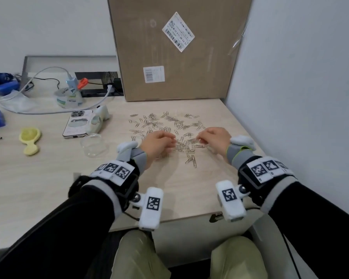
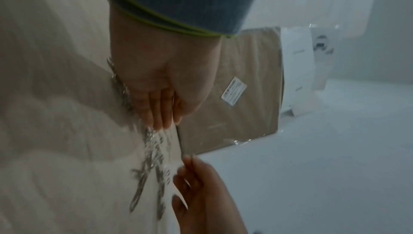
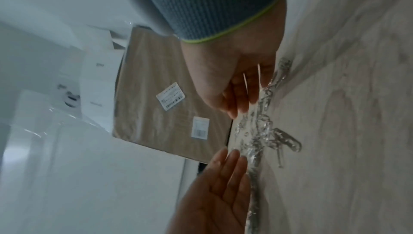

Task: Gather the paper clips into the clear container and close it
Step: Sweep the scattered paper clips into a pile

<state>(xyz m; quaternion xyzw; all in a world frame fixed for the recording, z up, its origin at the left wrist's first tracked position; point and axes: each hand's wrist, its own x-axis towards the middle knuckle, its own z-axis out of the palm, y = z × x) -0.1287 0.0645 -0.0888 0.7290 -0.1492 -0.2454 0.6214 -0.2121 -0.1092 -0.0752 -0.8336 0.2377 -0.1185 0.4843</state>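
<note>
Many silver paper clips (image 1: 161, 122) lie scattered on the light wooden table (image 1: 48, 178), with a denser pile (image 1: 186, 146) between my two hands. My left hand (image 1: 159, 140) stands on its edge at the pile's left side and holds nothing. My right hand (image 1: 213, 136) faces it from the right. In the wrist views the fingers of the left hand (image 2: 161, 107) and right hand (image 3: 236, 100) are straight, with the clips (image 3: 259, 131) bunched between the palms. A clear round container (image 1: 94, 144) sits left of my left hand; I see no lid.
A large cardboard box (image 1: 177, 49) stands behind the clips, and a white wall (image 1: 300, 77) borders the table on the right. A phone (image 1: 78, 123), a yellow object (image 1: 29, 140), tape rolls (image 1: 69, 97) and cables lie to the left.
</note>
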